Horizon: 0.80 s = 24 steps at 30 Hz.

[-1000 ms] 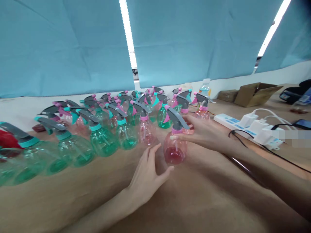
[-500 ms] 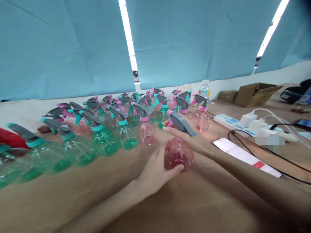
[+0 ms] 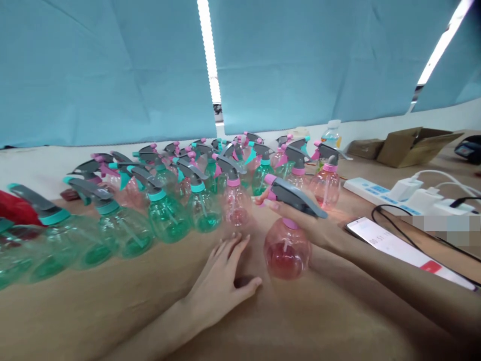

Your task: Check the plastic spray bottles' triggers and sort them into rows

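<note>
A round pink spray bottle (image 3: 287,253) with dark pink liquid stands upright on the brown table (image 3: 319,321), its grey and pink spray head on top. My right hand (image 3: 300,220) is wrapped round the neck and trigger of that bottle. To the bottle's left, my left hand (image 3: 221,281) is apart from it, fingers spread low over the table, with nothing in it. Just beyond my left fingertips stands another pink bottle (image 3: 236,205). Beside it are a clear bottle with green liquid (image 3: 204,213) and a green bottle (image 3: 169,218).
Several more green and pink spray bottles fill the left and back. On the right lie a phone (image 3: 406,250), a white power strip (image 3: 372,193) with chargers and black cables. An open cardboard box (image 3: 413,148) stands behind them. Something red (image 3: 17,208) is at far left.
My left hand has let go of the pink bottle and moved left, its fingers opening. My right hand stays at the spray head. The view has shifted slightly.
</note>
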Each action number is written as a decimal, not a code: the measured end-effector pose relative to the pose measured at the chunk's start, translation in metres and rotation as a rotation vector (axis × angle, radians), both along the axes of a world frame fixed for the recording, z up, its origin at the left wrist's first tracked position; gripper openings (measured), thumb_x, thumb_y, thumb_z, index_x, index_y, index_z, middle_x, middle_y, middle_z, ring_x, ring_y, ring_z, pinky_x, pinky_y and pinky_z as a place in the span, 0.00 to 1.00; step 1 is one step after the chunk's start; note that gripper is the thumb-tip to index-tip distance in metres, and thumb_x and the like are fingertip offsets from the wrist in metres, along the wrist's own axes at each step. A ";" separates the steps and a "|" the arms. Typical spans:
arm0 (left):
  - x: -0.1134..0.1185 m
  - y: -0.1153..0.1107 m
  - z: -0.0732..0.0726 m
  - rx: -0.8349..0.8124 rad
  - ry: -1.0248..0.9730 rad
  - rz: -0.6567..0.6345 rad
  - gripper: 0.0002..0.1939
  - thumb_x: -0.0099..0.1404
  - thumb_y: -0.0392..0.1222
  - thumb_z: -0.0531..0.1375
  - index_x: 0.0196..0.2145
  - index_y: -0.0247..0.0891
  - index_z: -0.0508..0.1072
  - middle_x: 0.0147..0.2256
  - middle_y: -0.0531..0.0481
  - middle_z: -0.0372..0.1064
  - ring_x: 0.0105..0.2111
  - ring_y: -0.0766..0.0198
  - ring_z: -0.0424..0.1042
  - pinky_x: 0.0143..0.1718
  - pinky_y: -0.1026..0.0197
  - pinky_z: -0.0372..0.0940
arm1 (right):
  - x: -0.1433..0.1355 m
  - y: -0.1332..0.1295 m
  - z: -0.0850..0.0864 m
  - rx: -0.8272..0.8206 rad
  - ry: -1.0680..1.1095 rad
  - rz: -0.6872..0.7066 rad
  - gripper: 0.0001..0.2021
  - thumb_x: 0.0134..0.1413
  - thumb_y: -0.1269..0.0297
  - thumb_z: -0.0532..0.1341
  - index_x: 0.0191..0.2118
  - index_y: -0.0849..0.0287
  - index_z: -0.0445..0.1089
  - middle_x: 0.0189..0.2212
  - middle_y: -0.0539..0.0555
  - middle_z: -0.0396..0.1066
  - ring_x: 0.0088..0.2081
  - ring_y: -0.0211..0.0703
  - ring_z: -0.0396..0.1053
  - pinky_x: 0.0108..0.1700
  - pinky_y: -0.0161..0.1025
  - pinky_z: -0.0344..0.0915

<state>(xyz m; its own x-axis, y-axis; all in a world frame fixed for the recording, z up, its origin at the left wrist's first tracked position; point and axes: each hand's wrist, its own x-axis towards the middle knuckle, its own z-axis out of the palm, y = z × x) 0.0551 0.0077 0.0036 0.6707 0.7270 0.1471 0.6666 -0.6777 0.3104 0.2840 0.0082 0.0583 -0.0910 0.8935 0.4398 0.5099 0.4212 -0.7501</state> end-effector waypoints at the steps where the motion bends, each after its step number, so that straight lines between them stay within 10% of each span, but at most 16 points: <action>1: 0.000 0.000 -0.001 0.005 0.018 -0.018 0.34 0.63 0.50 0.59 0.63 0.38 0.53 0.63 0.40 0.53 0.62 0.46 0.52 0.60 0.41 0.50 | -0.001 0.001 0.001 -0.003 0.005 -0.005 0.15 0.58 0.48 0.54 0.44 0.47 0.72 0.27 0.48 0.71 0.32 0.45 0.69 0.37 0.43 0.65; 8: 0.001 0.001 -0.006 0.054 0.080 -0.073 0.32 0.65 0.52 0.58 0.62 0.38 0.56 0.63 0.39 0.52 0.62 0.46 0.50 0.60 0.39 0.48 | -0.002 0.005 -0.002 -0.033 0.051 -0.021 0.15 0.56 0.48 0.56 0.31 0.52 0.72 0.24 0.49 0.69 0.29 0.43 0.69 0.31 0.41 0.65; 24: -0.001 0.001 -0.010 0.101 0.132 -0.095 0.31 0.67 0.53 0.56 0.62 0.38 0.57 0.63 0.40 0.51 0.63 0.47 0.50 0.60 0.40 0.49 | 0.009 0.004 -0.025 -0.144 0.055 -0.044 0.12 0.51 0.46 0.61 0.36 0.46 0.73 0.24 0.47 0.72 0.32 0.49 0.72 0.38 0.47 0.66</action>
<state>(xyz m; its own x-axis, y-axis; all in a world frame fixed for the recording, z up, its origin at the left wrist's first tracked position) 0.0543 0.0088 -0.0064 0.7540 0.6454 0.1222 0.6283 -0.7629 0.1520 0.2930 0.0125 0.0330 -0.0298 0.9501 0.3106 0.4820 0.2859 -0.8282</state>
